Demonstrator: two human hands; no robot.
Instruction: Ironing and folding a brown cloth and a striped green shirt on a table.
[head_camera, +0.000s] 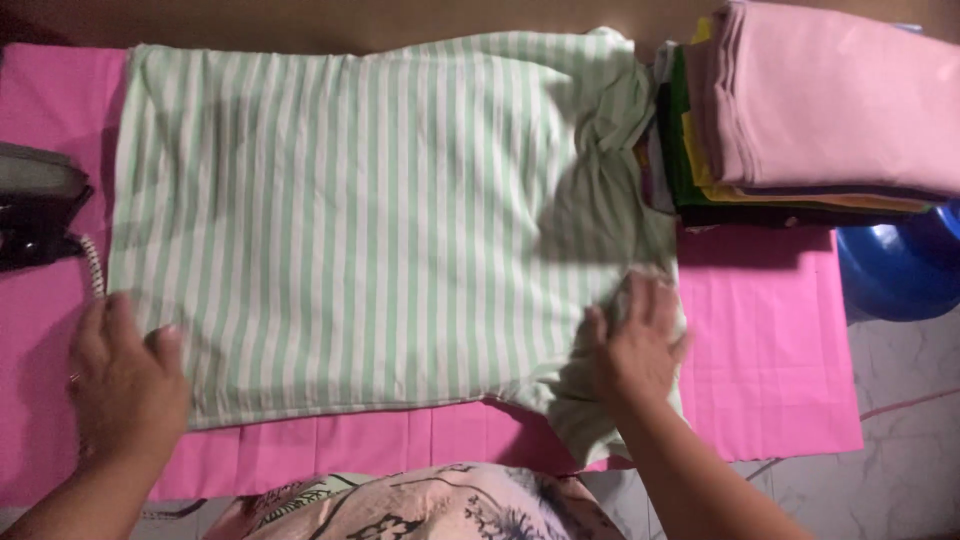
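A green and white striped shirt (370, 210) lies spread flat on a pink cloth (770, 340). My left hand (125, 375) presses on the shirt's lower left corner at the hem, fingers bent. My right hand (640, 335) rests on the shirt's near right part, by the sleeve, with fingers bunching the fabric. The sleeve end hangs below my right wrist.
A stack of folded clothes (810, 110), pink on top, stands at the far right. A dark iron (35, 215) with a coiled cord (93, 265) sits at the left edge. A blue round object (900, 265) and pale tiled floor (900, 450) lie to the right.
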